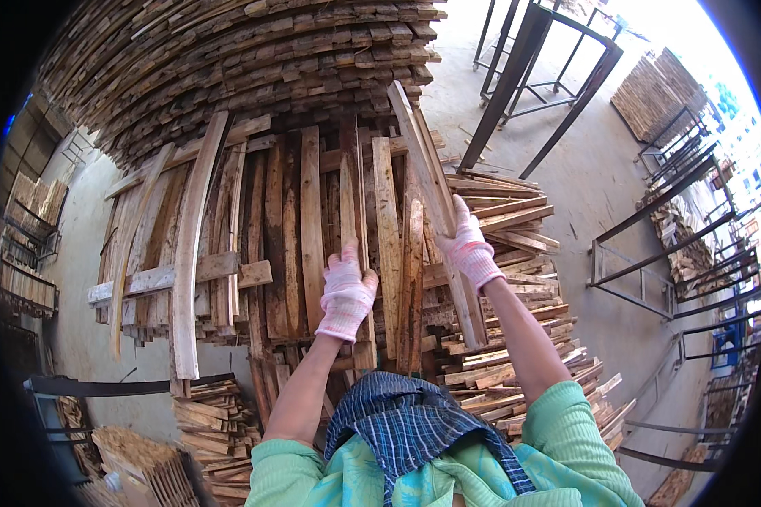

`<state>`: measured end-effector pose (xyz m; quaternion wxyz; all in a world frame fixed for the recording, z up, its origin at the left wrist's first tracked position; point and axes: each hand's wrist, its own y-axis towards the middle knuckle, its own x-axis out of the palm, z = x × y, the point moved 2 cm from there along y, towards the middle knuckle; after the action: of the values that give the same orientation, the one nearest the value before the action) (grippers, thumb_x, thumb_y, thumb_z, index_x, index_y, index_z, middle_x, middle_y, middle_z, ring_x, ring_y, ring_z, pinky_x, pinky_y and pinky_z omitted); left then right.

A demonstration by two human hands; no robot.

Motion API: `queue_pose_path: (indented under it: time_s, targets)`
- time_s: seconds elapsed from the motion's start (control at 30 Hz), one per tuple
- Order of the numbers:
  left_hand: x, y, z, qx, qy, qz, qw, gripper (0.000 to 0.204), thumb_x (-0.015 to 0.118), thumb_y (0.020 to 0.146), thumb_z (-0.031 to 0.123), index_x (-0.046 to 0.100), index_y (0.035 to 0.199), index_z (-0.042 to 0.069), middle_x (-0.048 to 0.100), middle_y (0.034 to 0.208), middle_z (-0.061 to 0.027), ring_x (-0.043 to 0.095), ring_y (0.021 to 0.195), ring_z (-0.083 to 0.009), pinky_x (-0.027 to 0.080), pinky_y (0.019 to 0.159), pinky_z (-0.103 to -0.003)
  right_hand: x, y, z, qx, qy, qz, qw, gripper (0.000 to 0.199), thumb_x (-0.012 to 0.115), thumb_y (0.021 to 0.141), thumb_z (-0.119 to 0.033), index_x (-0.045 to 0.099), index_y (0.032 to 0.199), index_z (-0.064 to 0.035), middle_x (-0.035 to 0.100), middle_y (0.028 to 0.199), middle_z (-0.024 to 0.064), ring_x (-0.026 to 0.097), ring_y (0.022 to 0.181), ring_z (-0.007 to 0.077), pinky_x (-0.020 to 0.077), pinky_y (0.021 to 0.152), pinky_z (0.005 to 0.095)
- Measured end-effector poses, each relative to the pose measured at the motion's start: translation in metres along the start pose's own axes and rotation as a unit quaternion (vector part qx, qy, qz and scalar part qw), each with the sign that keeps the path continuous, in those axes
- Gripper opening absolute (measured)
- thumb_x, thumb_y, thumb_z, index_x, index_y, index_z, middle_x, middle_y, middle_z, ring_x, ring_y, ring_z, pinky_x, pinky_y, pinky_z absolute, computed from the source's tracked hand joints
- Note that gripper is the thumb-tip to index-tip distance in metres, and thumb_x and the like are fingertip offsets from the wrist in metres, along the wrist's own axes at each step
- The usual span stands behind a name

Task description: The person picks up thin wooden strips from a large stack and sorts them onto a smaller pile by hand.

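Note:
My right hand (468, 247), in a pale pink knit glove with bare fingertips, is closed round a long rough wooden plank (423, 156). This plank lies tilted over the right edge of a pile, its far end leaning left. My left hand (347, 291), gloved alike, grips another narrow plank (349, 186) by its edge, with the thumb on the right side. Several planks lie lengthwise under and beside my hands, among them a pale one (312, 203) to the left and a brown-stained one (411, 279) between the hands.
A tall stack of boards (254, 76) rises at the far side. On the left, loose planks (196, 253) rest across a crosspiece (161, 277). Shorter sticks (516, 338) are heaped at right. Metal frames (537, 76) stand on the concrete floor (579, 169) beyond.

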<state>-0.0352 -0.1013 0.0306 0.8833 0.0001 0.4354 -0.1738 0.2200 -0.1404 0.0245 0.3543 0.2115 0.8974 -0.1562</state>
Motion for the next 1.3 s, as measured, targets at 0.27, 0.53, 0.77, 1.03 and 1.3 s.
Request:
queue_pose_path:
  time_s: [0.27,0.53,0.77,1.03,1.3]
  targets:
    - [-0.009,-0.028,0.001,0.197,0.016,0.133,0.971,0.064,0.058,0.096,0.022,0.034,0.152,0.002,0.049,0.141,-0.0257,0.053,0.125,-0.0355,0.036,0.116,-0.049,-0.014,-0.001,0.011,0.077,0.178,-0.023,0.981,0.1,0.081,0.079,-0.012,0.02,0.159,-0.0083,0.059,0.133,0.0236,0.062,0.116,0.0301,0.0501,0.101,0.0364]
    - [-0.021,-0.041,0.03,0.089,-0.452,-0.132,0.878,0.098,0.076,0.09,0.027,0.012,0.16,0.005,0.023,0.161,-0.0259,0.029,0.148,-0.0329,0.025,0.124,-0.042,0.017,-0.057,-0.097,0.041,0.458,-0.01,0.888,0.096,0.076,0.088,-0.02,0.015,0.161,-0.0096,0.044,0.148,0.0244,0.051,0.131,0.0338,0.0472,0.107,0.0432]
    - [-0.044,-0.032,0.008,0.077,-0.378,-0.136,0.912,0.092,0.078,0.078,0.016,0.028,0.154,0.003,0.035,0.153,-0.0217,0.04,0.138,-0.0322,0.041,0.113,-0.04,0.053,-0.043,-0.079,0.052,0.441,-0.067,0.893,0.08,0.066,0.096,-0.022,0.02,0.161,-0.0126,0.055,0.129,0.016,0.058,0.105,0.0218,0.0522,0.086,0.0349]
    - [-0.13,-0.081,-0.037,0.21,-0.335,0.038,0.918,0.073,0.075,0.085,0.013,0.038,0.146,-0.003,0.047,0.142,-0.0181,0.048,0.134,-0.0308,0.036,0.119,-0.04,0.036,-0.032,-0.068,0.06,-0.051,0.016,0.997,0.076,0.069,0.089,-0.016,0.03,0.154,-0.008,0.05,0.125,0.0251,0.062,0.105,0.0355,0.0536,0.092,0.0436]
    - [-0.129,-0.054,-0.057,0.149,0.124,0.104,0.976,0.072,0.069,0.083,0.01,0.041,0.149,0.011,0.055,0.124,-0.0205,0.064,0.094,-0.0329,0.057,0.088,-0.046,0.051,-0.006,-0.045,0.066,0.102,-0.044,0.992,0.09,0.073,0.079,-0.005,0.025,0.156,-0.0005,0.048,0.149,0.0249,0.049,0.136,0.0333,0.0384,0.115,0.035]
